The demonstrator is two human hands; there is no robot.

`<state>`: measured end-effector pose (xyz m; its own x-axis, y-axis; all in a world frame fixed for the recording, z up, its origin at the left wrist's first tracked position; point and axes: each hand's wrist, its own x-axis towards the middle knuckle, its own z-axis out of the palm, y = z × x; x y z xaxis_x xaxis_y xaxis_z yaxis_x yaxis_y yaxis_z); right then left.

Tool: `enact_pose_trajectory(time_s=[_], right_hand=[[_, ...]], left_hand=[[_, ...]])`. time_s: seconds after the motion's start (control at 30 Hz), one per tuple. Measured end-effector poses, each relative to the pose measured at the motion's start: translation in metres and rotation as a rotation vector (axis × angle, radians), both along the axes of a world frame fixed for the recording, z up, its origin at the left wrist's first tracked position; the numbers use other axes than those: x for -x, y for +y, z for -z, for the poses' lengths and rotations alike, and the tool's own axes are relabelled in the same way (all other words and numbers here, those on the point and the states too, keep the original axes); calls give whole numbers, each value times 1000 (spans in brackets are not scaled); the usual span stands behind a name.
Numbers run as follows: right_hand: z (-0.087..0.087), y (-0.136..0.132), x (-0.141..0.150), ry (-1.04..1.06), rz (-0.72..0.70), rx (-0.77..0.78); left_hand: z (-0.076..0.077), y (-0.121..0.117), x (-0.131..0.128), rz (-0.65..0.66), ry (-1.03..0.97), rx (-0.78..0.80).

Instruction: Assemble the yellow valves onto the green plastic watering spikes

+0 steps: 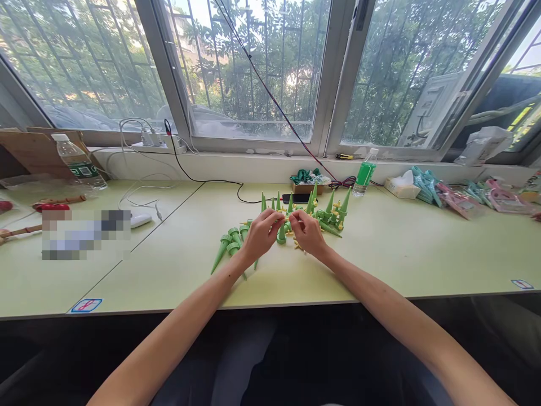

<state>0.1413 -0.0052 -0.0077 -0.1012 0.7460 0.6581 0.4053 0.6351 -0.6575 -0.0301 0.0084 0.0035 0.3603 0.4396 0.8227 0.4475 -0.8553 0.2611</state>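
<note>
From where I stand, the person's 2 hands are close together over the bench (393, 248), almost meeting at the fingertips. The left hand (262, 232) and the right hand (309, 234) each have thumb and fingers pinched on a small yellow piece (287, 219), which sits in the narrow gap between them, mostly covered by the fingers. Around and behind the hands are green spikes (344, 208), several standing point up. Beside the left forearm, more green spikes lie on their sides with their wide caps toward the back. A few loose yellow bits (297, 245) lie just below the right hand. Behind the spikes I see a dark phone (296, 198) and a small open box (310, 190) with green stuff in it. To the right stands a bottle (364, 176) with a green label, then a tissue box (401, 188) and some plastic bags (454, 198). Far to the left is another bottle (80, 168), and a white power strip (153, 148) rests on the ledge below the windows (253, 84).
</note>
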Motion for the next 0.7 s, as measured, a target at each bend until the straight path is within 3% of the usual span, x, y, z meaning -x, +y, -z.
enact_pose_trajectory(time_s=[0.3, 0.7], right_hand=[[-1, 0, 0, -13, 30, -24], [-3, 0, -1, 42, 145, -41]], left_hand=[[-1, -1, 0, -30, -3, 24], [1, 2, -1, -184, -155, 173]])
